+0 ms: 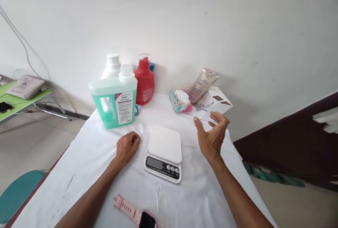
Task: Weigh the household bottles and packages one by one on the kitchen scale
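Note:
A white kitchen scale (pixel 164 154) with a dark, blank display lies between my hands on the white cloth. My left hand (pixel 127 147) rests on the cloth to the scale's left, fingers curled in and nothing visible in them. Raised to the right of the scale, my right hand (pixel 213 136) has its thumb and fingers spread apart and holds nothing. Beyond it stand a tilted beige squeeze tube (pixel 204 85), a white box (pixel 220 103) and a soft pack of tissues (pixel 181 100). In front of the scale lies a pink smartwatch (pixel 134 214).
At the back left of the table (pixel 87 164) stand a green liquid jug (pixel 113 103), a white bottle (pixel 113 67) and a red bottle (pixel 144 82). A wall runs behind. Further left are a green side table (pixel 34 99) and a teal stool (pixel 22 194).

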The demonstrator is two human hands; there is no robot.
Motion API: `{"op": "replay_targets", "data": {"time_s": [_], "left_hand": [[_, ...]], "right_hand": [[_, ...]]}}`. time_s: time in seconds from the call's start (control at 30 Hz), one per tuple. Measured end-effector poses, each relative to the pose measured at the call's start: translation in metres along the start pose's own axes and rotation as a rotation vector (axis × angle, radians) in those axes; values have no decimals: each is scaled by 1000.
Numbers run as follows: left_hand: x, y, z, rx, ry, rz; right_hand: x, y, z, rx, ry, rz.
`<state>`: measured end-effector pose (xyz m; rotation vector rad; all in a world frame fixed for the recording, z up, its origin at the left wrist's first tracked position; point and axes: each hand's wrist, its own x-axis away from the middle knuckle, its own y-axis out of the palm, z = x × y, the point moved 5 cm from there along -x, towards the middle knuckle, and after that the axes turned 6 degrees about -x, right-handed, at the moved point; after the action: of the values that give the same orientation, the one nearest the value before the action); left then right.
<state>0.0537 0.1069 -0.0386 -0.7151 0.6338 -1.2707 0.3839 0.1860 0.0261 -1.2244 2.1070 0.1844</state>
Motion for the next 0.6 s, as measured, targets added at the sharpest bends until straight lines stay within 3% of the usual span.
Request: {"op": "replay_targets", "data": {"time_s": [0.13,0.2,0.3,0.37,0.47,0.53,0.6], "left_hand": [[4,-1,0,98,42,30],[7,-8,1,180,98,130],[13,-35,0,235,163,441],[16,-63,-5,234,166,711],[11,-110,-18,256,83,1003],[-6,-134,-25,316,13,964],[-29,-147,-29,388,-20,779]], "right_hand": [[16,58,-87,-223,27,-360],[16,96,-118,-348,57,-542],[13,152,-142,-504,198,-713],[13,183,-146,-557,296,-744],[19,216,-151,-623,292,-835],[25,227,-153,-648,270,-883],[28,231,-154,-658,271,-877]]}}
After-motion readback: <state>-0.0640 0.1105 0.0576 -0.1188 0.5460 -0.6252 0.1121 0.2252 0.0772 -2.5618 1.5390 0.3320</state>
